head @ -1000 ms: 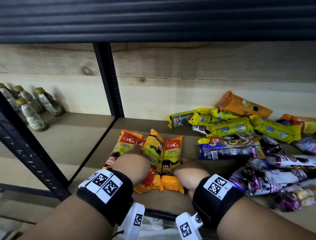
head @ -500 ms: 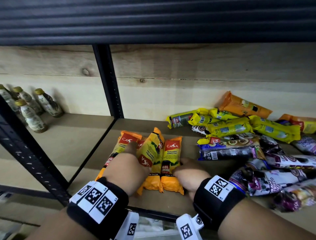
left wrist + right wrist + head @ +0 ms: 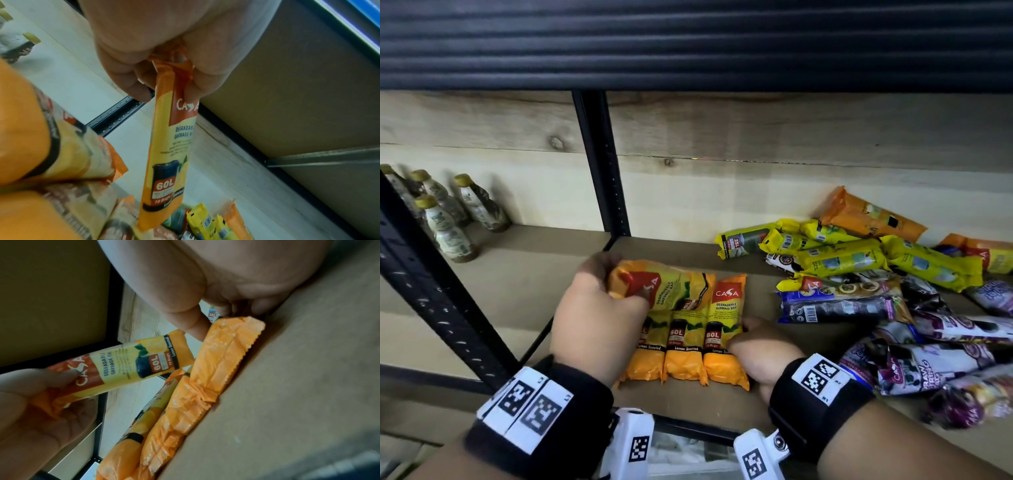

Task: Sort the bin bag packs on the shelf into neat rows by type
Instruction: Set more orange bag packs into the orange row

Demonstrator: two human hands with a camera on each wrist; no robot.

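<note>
My left hand (image 3: pixel 619 284) grips the red top end of an orange Casa 60L pack (image 3: pixel 674 284) and holds it lifted, lying crosswise over a row of three like packs (image 3: pixel 685 356) on the shelf (image 3: pixel 688 407). In the left wrist view the held pack (image 3: pixel 170 154) hangs from the curled fingers (image 3: pixel 139 87). My right hand (image 3: pixel 746 335) holds the right edge of the rightmost row pack (image 3: pixel 724 315), thumb on top and fingers curled at its side. The right wrist view shows that pack (image 3: pixel 216 361) under the thumb and the lifted pack (image 3: pixel 139 361) beyond.
A loose pile fills the shelf's right: yellow 25L packs (image 3: pixel 839 257), orange packs (image 3: pixel 869 216) at the back, purple and dark packs (image 3: pixel 945 363) in front. A black upright post (image 3: pixel 602 164) divides the bays. Several bottles (image 3: pixel 448 219) stand in the left bay.
My left hand has picked one orange pack out of the row and raised it, turning it crosswise. The right hand has stayed at the right edge of the row.
</note>
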